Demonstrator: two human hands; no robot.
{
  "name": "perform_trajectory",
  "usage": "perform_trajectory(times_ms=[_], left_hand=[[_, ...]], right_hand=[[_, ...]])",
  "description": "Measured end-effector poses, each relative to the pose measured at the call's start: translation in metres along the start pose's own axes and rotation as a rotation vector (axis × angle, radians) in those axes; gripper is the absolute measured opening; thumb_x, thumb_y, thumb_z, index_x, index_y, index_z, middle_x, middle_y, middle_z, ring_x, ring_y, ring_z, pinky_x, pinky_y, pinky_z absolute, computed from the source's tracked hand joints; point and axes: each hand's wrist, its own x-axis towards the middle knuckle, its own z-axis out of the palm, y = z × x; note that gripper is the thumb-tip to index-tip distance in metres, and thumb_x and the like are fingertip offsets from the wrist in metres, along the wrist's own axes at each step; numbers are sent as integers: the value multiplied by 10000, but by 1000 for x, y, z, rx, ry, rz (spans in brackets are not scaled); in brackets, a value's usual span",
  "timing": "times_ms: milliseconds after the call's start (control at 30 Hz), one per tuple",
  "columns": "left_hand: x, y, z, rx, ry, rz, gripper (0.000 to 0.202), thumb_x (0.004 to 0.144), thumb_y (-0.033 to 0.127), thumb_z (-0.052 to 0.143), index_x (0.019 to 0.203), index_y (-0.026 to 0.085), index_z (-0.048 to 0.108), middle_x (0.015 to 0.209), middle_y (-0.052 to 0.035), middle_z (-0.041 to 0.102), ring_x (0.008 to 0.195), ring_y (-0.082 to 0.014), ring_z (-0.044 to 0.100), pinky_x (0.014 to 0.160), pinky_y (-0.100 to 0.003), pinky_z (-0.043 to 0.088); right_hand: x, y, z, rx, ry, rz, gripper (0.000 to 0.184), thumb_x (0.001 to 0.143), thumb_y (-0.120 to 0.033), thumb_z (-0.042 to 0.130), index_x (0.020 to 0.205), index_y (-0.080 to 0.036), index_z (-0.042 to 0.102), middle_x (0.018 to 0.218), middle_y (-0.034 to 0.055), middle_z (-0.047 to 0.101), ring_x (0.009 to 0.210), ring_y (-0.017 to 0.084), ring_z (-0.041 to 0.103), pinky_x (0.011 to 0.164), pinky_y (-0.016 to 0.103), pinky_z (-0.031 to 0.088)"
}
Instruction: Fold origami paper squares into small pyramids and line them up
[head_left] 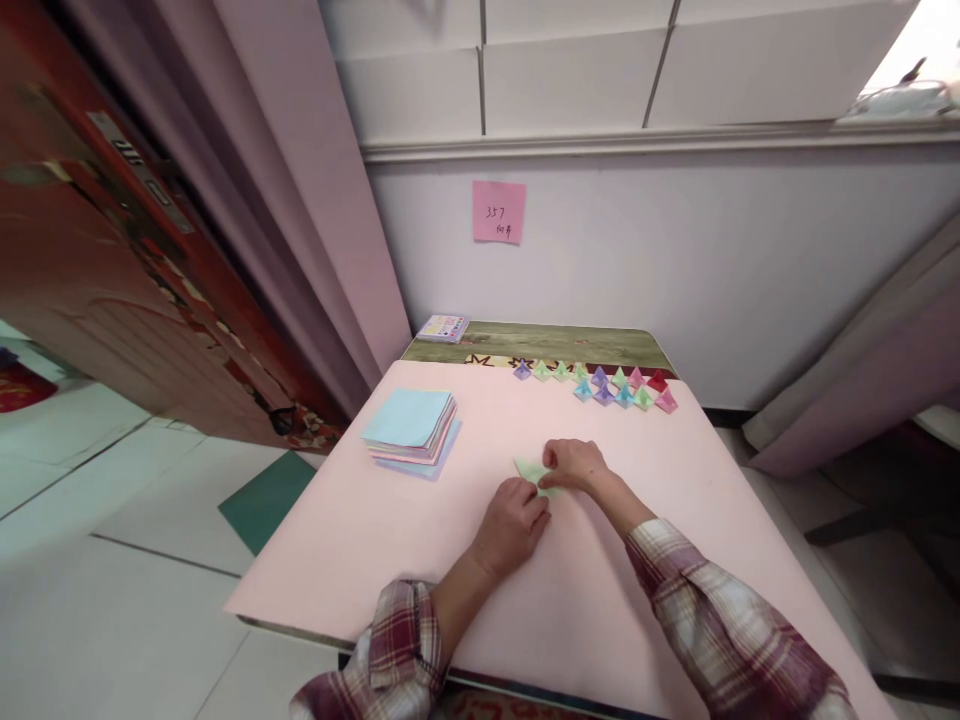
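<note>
Seemingly mid-fold, the left hand point(514, 522), curled, and right hand point(576, 465), fingers bent, both pinch the paper point(531, 470) at table point(375, 540) centre, stack point(411, 430) at its 10 o'clock; creasing next calls for aligned edges.

Pale green folded paper point(534, 470) on a pink table point(390, 530); red-and-white plaid sleeves point(720, 620); pastel paper stack point(412, 428), light blue on top; multicoloured folded pieces point(600, 385).
</note>
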Motion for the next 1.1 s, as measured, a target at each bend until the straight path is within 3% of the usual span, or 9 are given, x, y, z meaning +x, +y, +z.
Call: perform_trajectory(times_ms=[300,467,667,933,1100], left_hand=[[-1,-2,1,10,38,24,150,882,196,490,840,169,632,854,-81,558,845,-213,515,817,-414,439],[-1,-1,-1,2,20,15,135,881,201,500,848,173,628,861,-80,566,853,-214,517,828,-414,438],[1,3,-5,-2,-2,1,127,886,206,503,839,176,617,851,-76,567,843,-211,518,813,-401,441],[1,3,-4,4,-17,-3,141,895,201,486,857,177,619,886,-84,578,870,-219,529,808,-407,449],[1,3,-3,-75,7,-35,152,889,191,493,881,185,645,904,-84,608,901,-218,546,811,-403,465]], right_hand=[[2,1,7,113,-35,-13,194,566,-279,802,698,-244,665,761,-9,680,733,168,606,589,249,345],[4,10,16,253,-21,-25,378,537,-243,827,880,-233,672,780,-17,679,686,141,589,569,227,348],[2,22,28,453,-23,-63,190,595,-213,797,749,-209,686,684,-28,672,614,113,574,542,205,368],[4,19,42,645,63,-44,317,625,-161,761,928,-215,683,769,-25,693,651,110,609,572,201,426],[-2,23,42,709,103,-30,287,605,-164,760,877,-232,699,692,-39,680,640,130,615,586,222,432]])
